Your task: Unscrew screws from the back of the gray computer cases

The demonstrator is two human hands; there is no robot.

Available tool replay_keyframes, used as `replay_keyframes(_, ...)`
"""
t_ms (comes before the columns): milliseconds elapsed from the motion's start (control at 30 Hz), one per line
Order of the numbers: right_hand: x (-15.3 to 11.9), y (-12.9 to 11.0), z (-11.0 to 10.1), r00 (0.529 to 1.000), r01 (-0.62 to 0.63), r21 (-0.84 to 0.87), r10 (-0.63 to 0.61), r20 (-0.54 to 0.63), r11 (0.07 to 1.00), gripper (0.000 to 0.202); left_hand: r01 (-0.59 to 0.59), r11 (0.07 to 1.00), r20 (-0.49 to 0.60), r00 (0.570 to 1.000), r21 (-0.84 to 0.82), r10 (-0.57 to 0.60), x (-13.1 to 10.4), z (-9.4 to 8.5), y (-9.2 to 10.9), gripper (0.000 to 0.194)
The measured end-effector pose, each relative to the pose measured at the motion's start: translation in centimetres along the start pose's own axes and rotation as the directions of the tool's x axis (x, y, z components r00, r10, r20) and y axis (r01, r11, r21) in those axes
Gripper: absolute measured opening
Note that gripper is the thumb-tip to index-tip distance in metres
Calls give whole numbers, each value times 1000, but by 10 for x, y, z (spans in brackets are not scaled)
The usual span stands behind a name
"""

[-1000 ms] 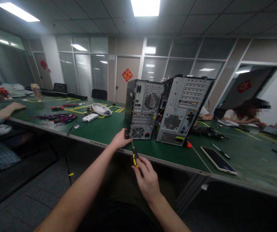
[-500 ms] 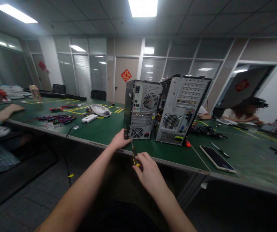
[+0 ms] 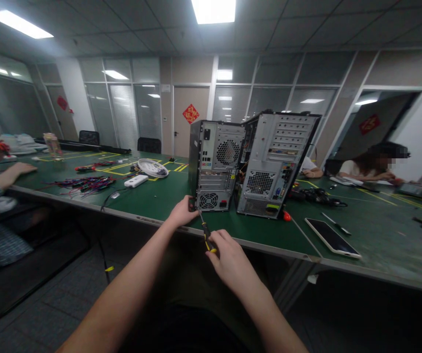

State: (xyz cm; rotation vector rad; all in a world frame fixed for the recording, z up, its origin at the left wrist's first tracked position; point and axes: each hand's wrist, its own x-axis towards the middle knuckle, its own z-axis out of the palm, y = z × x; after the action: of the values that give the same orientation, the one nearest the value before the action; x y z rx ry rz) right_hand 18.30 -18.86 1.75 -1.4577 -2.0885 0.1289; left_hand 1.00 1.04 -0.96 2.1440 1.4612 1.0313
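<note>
Turning since earlier, the right hand (image 3: 230, 254) pinches a screwdriver (image 3: 205, 232); ahead, the left hand (image 3: 182, 213) touches a computer case (image 3: 213, 137), closure unclear

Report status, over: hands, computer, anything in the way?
Right hand holding screwdriver, tip near bottom corner of upright left computer. Left hand at that corner. No obstruction seen.

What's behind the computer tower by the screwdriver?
Beyond the computer tower, a door and glass partitions show. The tower covers part of the green tabletop; anything low down directly behind it can't be seen.
</note>
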Motion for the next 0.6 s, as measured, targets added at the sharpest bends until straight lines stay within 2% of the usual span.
replay_keyframes(600,1,14,-13,999,-42,-101,41,-14,994,30,9,1000,-2,1000,4,-8,1,2,-2,63)
